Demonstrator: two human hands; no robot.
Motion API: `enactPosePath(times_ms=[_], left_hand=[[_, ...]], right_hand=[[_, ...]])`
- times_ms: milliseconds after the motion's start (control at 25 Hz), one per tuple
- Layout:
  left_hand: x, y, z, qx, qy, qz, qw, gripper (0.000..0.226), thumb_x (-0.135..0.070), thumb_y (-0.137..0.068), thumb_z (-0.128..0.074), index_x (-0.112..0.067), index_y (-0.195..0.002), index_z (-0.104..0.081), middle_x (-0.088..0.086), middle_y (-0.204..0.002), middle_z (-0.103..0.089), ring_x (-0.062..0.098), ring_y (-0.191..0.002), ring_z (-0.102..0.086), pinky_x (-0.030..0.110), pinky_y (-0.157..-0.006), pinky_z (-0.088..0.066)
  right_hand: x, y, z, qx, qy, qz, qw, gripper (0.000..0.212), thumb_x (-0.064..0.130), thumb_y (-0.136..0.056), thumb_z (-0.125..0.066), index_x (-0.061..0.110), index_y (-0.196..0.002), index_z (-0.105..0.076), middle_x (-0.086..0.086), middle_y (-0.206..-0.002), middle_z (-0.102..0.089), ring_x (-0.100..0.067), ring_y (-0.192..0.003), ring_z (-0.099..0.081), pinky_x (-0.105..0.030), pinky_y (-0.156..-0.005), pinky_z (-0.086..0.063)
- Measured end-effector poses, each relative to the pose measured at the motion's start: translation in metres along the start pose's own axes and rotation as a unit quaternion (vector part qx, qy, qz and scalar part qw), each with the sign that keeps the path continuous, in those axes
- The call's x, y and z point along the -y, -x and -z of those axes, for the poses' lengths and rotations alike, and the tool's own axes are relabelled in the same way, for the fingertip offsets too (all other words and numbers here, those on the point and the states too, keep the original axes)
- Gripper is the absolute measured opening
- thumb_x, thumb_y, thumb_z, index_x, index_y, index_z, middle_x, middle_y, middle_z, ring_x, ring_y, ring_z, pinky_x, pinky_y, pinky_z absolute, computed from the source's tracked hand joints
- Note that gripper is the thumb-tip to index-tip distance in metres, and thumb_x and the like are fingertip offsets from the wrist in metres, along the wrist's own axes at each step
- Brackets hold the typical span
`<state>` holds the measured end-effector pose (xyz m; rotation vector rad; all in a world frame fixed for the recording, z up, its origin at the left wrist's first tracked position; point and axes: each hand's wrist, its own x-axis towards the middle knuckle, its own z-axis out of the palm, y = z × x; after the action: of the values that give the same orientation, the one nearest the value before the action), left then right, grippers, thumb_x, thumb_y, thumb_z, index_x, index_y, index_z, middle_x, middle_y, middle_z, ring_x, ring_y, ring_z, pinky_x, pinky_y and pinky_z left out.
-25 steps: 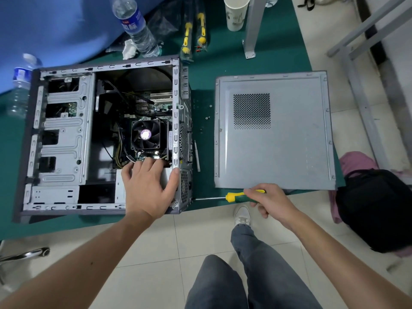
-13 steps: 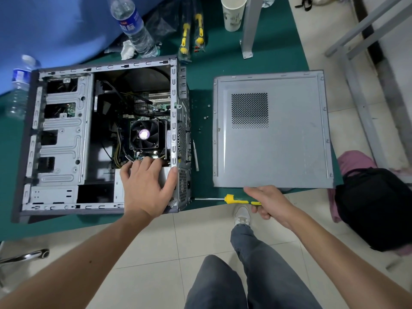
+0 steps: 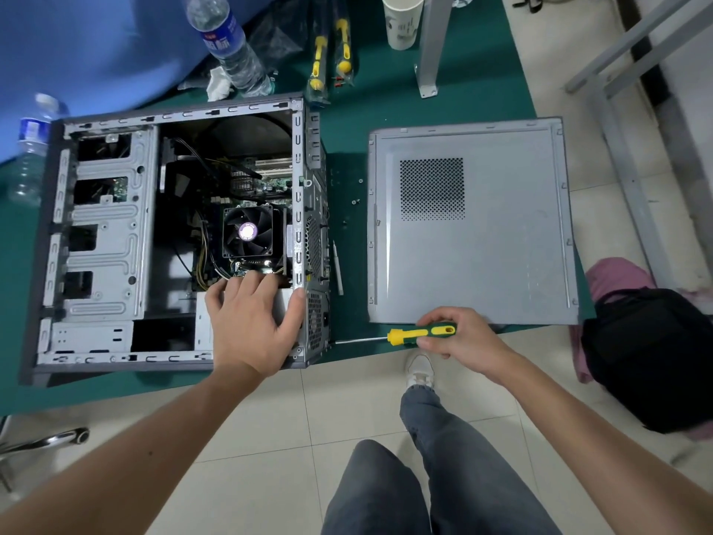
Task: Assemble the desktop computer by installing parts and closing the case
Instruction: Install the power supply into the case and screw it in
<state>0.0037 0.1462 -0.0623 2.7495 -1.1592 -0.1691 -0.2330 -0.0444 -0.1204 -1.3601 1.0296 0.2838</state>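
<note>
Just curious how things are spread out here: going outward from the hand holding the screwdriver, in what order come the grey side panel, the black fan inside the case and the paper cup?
From the right hand:
1. Side panel, right beside the knuckles.
2. Fan, leftward inside the open case.
3. Paper cup, far edge of the table.

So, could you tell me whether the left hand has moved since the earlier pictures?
No. The left hand still rests in the computer case's near right corner, just below the fan.
</note>
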Motion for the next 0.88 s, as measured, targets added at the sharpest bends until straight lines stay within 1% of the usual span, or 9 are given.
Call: enactPosePath(times_ms=[120, 240, 400, 480, 560, 640, 720, 800, 880], left_hand=[[0.000, 0.001, 0.000, -0.001, -0.004, 0.001, 1.000, 0.047, -0.057, -0.096, -0.029, -0.020, -0.078, -0.051, -0.005, -0.082, -0.049, 0.020, -0.083, -0.045, 0.045, -0.100, -0.029], [0.001, 0.001, 0.001, 0.000, -0.005, -0.002, 1.000, 0.046, -0.057, -0.096, -0.029, -0.020, -0.078, -0.051, -0.005, -0.082, -0.048, 0.020, -0.083, -0.045, 0.045, -0.100, -0.029], [0.001, 0.002, 0.002, 0.002, -0.007, -0.004, 1.000, 0.045, -0.056, -0.096, -0.030, -0.020, -0.078, -0.050, -0.006, -0.081, -0.046, 0.019, -0.082, -0.044, 0.045, -0.100, -0.029], [0.000, 0.001, 0.002, 0.006, -0.007, -0.002, 1.000, 0.046, -0.056, -0.096, -0.030, -0.020, -0.079, -0.051, -0.006, -0.081, -0.046, 0.019, -0.082, -0.044, 0.045, -0.100, -0.029], [0.000, 0.001, 0.003, 0.006, -0.006, 0.001, 1.000, 0.045, -0.056, -0.096, -0.030, -0.020, -0.078, -0.051, -0.006, -0.080, -0.046, 0.019, -0.082, -0.044, 0.045, -0.100, -0.029], [0.000, 0.002, 0.004, 0.004, -0.006, -0.004, 1.000, 0.043, -0.055, -0.096, -0.031, -0.020, -0.077, -0.048, -0.006, -0.079, -0.044, 0.019, -0.081, -0.043, 0.045, -0.099, -0.030], [0.000, 0.001, 0.005, 0.002, -0.004, -0.006, 1.000, 0.041, -0.054, -0.095, -0.031, -0.021, -0.076, -0.045, -0.006, -0.079, -0.043, 0.019, -0.080, -0.043, 0.045, -0.099, -0.030], [-0.001, 0.001, 0.005, 0.005, -0.003, -0.007, 1.000, 0.039, -0.054, -0.095, -0.032, -0.021, -0.076, -0.044, -0.007, -0.079, -0.042, 0.018, -0.080, -0.042, 0.045, -0.099, -0.030], [-0.002, 0.001, 0.005, 0.006, -0.008, -0.009, 1.000, 0.038, -0.053, -0.095, -0.032, -0.022, -0.077, -0.044, -0.007, -0.080, -0.042, 0.018, -0.080, -0.041, 0.045, -0.099, -0.030]], right_hand=[[0.005, -0.005, 0.003, 0.036, -0.067, -0.066, 0.995, 0.015, 0.013, -0.082, -0.077, 0.009, -0.094, -0.070, -0.006, -0.071, -0.063, -0.009, -0.045, -0.045, -0.024, -0.047, -0.038], [0.010, -0.006, 0.005, 0.068, -0.093, -0.104, 0.988, 0.019, 0.015, -0.085, -0.075, 0.003, -0.097, -0.067, -0.012, -0.067, -0.061, -0.013, -0.043, -0.033, -0.023, -0.044, -0.029], [0.016, 0.000, 0.013, 0.094, -0.007, -0.061, 0.994, 0.016, 0.026, -0.086, -0.074, 0.019, -0.100, -0.072, -0.006, -0.076, -0.070, -0.011, -0.053, -0.049, -0.023, -0.052, -0.042], [0.016, 0.001, 0.021, 0.062, 0.012, -0.033, 0.997, 0.015, 0.028, -0.084, -0.075, 0.025, -0.098, -0.074, -0.002, -0.081, -0.074, -0.007, -0.060, -0.055, -0.021, -0.057, -0.045], [0.019, 0.000, 0.026, 0.029, -0.119, -0.063, 0.990, 0.024, 0.028, -0.080, -0.076, 0.018, -0.102, -0.075, -0.010, -0.090, -0.075, -0.009, -0.064, -0.054, -0.024, -0.061, -0.047], [0.027, -0.003, 0.027, 0.063, -0.314, -0.116, 0.940, 0.037, 0.032, -0.076, -0.075, 0.012, -0.107, -0.073, -0.017, -0.101, -0.073, -0.012, -0.066, -0.057, -0.027, -0.065, -0.050], [0.045, -0.014, 0.025, 0.124, -0.380, -0.123, 0.908, 0.037, 0.025, -0.078, -0.073, 0.007, -0.110, -0.066, -0.019, -0.108, -0.071, -0.016, -0.073, -0.062, -0.029, -0.069, -0.054], [0.071, -0.031, 0.018, 0.157, -0.326, -0.092, 0.928, 0.024, 0.005, -0.082, -0.070, 0.003, -0.103, -0.058, -0.019, -0.106, -0.070, -0.020, -0.079, -0.065, -0.029, -0.071, -0.056], [0.099, -0.055, 0.007, 0.094, -0.238, -0.061, 0.965, 0.020, -0.007, -0.079, -0.062, 0.009, -0.087, -0.052, -0.013, -0.086, -0.065, -0.020, -0.069, -0.060, -0.028, -0.063, -0.052]])
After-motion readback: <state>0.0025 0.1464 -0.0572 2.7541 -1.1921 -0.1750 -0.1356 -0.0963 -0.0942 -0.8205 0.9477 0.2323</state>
